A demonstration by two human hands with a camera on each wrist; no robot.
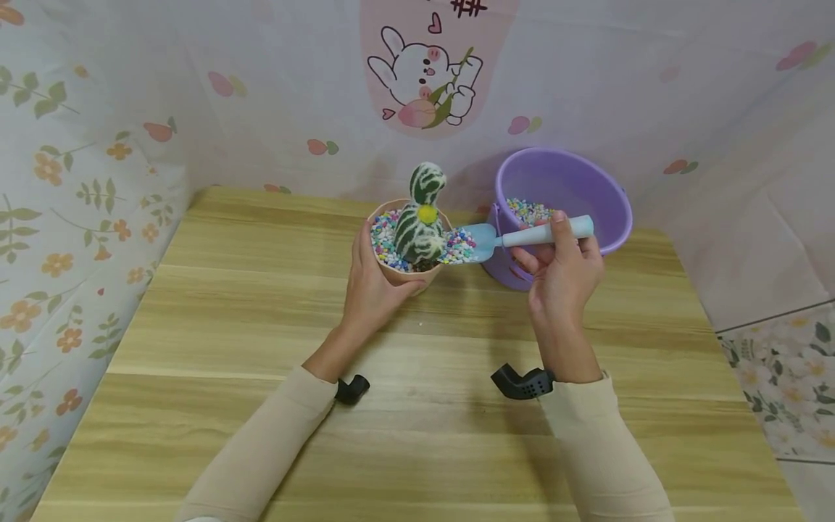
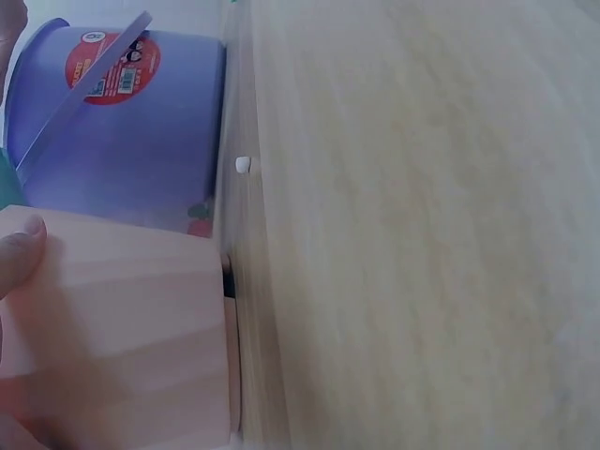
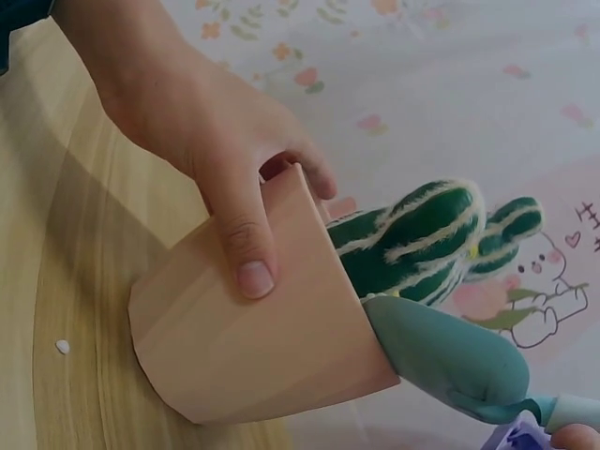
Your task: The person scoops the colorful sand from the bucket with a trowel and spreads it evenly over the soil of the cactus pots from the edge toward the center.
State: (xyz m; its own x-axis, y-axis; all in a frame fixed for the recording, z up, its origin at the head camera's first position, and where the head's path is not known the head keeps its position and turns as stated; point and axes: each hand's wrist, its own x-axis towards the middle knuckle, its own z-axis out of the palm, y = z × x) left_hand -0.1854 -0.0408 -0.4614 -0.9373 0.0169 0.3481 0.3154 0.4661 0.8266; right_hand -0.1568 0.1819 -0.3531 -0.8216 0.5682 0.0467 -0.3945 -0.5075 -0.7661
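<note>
My left hand [image 1: 370, 286] grips a peach-coloured flowerpot [image 3: 216, 328] by its side, thumb along the wall and fingers over the rim. A green cactus [image 1: 417, 230] with white fuzzy stripes and a yellow flower stands in it, with colourful pebbles [image 1: 386, 243] around its base. In my right hand [image 1: 566, 272] is a pale blue garden trowel [image 1: 481, 243], held by its handle. The trowel's tip reaches over the pot's right rim, close beside the cactus. More colourful pebbles [image 1: 459, 246] lie on its blade. The right wrist view shows the underside of the blade [image 3: 450, 361] at the rim.
Behind my right hand stands a purple bucket [image 1: 616, 210] with pebbles [image 1: 528, 210] inside and a label [image 2: 112, 67] on its side. A single white pebble [image 3: 62, 347] lies on the wooden table [image 1: 417, 435] in front of the pot. A printed curtain [image 1: 274, 94] hangs close behind.
</note>
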